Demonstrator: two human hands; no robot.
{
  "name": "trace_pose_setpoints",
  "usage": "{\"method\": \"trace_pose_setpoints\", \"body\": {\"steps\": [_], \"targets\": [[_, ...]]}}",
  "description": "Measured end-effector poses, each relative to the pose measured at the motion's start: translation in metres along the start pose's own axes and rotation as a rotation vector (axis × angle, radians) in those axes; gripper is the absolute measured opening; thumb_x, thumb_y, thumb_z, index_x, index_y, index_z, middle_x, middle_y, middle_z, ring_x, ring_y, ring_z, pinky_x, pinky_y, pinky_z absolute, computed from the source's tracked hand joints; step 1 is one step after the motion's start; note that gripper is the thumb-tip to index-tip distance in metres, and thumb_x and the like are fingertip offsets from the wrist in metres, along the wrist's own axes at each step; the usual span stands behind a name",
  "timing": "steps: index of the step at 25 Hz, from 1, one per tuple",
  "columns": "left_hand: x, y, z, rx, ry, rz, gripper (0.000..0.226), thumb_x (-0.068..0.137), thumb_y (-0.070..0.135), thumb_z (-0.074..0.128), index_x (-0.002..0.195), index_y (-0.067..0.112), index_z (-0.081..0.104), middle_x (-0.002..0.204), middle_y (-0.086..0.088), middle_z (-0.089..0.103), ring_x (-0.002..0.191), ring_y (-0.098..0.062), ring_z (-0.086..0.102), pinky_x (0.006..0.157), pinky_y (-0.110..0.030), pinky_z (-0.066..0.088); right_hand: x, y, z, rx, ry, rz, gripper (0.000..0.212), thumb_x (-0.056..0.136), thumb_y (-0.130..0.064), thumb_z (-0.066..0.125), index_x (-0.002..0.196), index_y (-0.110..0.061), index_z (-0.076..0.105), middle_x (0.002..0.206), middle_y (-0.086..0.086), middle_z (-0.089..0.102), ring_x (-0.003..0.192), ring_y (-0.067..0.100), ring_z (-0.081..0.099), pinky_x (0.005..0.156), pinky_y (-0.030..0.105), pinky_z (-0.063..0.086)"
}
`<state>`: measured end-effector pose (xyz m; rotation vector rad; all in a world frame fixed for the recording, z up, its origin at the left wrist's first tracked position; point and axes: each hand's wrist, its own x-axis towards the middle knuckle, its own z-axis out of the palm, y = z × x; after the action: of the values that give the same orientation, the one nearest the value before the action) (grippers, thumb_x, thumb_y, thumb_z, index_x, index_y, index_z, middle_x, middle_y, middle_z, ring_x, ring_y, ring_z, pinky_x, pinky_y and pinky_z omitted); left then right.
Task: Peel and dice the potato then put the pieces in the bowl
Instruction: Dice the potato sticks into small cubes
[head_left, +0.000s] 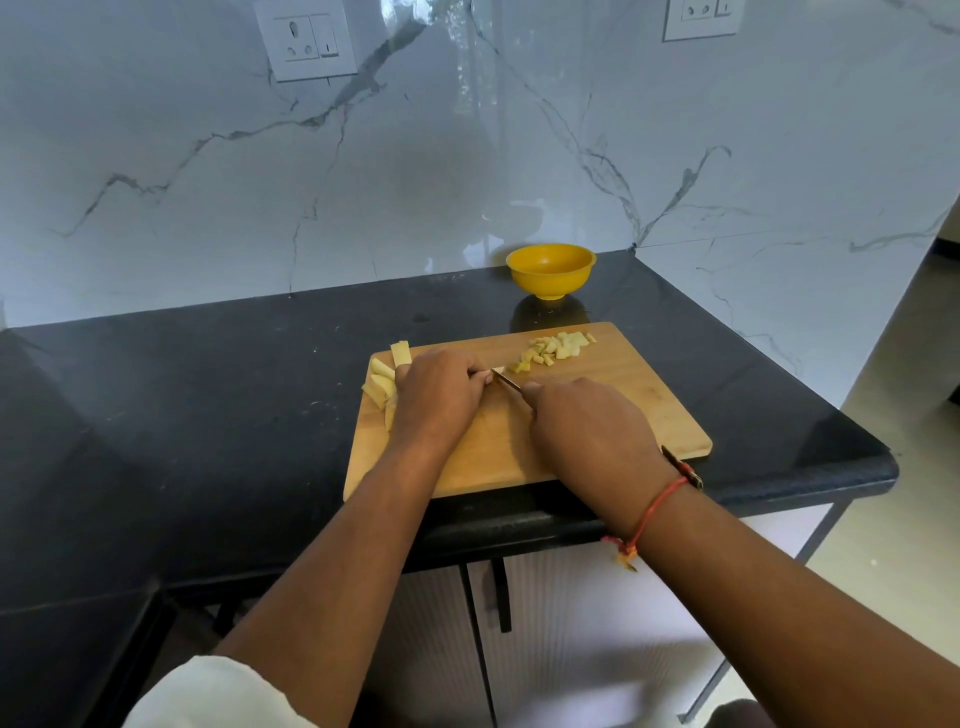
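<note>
A wooden cutting board (613, 410) lies on the black counter. My left hand (439, 397) presses down on a pale potato strip, whose end (498, 370) pokes out past my fingers. My right hand (587, 431) grips a knife (506, 383), and its blade rests against that strip end. Several uncut potato strips (382, 382) lie at the board's left edge, partly hidden by my left hand. A heap of diced potato pieces (556, 349) sits at the board's far side. The yellow bowl (550, 270) stands behind the board near the wall.
The black counter (208, 395) stretches left and ends just right of the board at a rounded corner (878, 467). A marble wall (467, 156) with two sockets rises behind. Cabinet doors are below the counter edge.
</note>
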<state>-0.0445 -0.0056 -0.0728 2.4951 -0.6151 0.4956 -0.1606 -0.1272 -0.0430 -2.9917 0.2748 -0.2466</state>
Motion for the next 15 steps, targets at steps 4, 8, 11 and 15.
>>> {"method": "trace_pose_setpoints", "body": {"steps": [4, 8, 11, 15], "targets": [[0.002, -0.002, 0.001, -0.019, -0.012, -0.007, 0.019, 0.094, 0.037, 0.064, 0.080, 0.028, 0.073, 0.078, 0.010, 0.066, 0.083, -0.014, 0.060, 0.092, -0.044, 0.043, -0.014, 0.007, -0.004, -0.067, 0.029, -0.014, 0.049, 0.105, -0.018, 0.040, 0.151, -0.038, 0.035, 0.116, 0.003, 0.061, 0.100, 0.023, 0.062, 0.067, 0.033, 0.045], [-0.001, 0.001, -0.002, 0.020, 0.014, -0.055, 0.020, 0.089, 0.047, 0.067, 0.082, 0.029, 0.074, 0.085, 0.010, 0.068, 0.090, -0.013, 0.058, 0.084, -0.037, 0.028, -0.005, 0.014, -0.001, -0.003, 0.008, 0.048, 0.049, 0.106, -0.024, 0.040, 0.151, -0.042, 0.035, 0.108, 0.002, 0.061, 0.097, 0.023, 0.063, 0.075, 0.036, 0.056], [-0.003, 0.002, -0.003, 0.057, 0.018, -0.075, 0.022, 0.089, 0.050, 0.067, 0.082, 0.029, 0.073, 0.088, 0.011, 0.067, 0.094, -0.012, 0.055, 0.084, -0.036, 0.023, -0.005, 0.012, 0.000, 0.102, 0.045, 0.049, 0.043, 0.105, -0.029, 0.038, 0.146, -0.041, 0.045, 0.089, -0.002, 0.056, 0.084, 0.018, 0.062, 0.072, 0.035, 0.058], [-0.004, 0.001, -0.007, 0.013, -0.071, -0.015, 0.015, 0.097, 0.033, 0.061, 0.094, 0.029, 0.075, 0.095, 0.007, 0.070, 0.101, -0.016, 0.058, 0.086, -0.036, 0.027, -0.002, 0.006, -0.001, 0.133, 0.084, 0.043, 0.042, 0.105, -0.033, 0.036, 0.144, -0.039, 0.048, 0.082, -0.002, 0.055, 0.076, 0.017, 0.059, 0.065, 0.033, 0.055]]}}
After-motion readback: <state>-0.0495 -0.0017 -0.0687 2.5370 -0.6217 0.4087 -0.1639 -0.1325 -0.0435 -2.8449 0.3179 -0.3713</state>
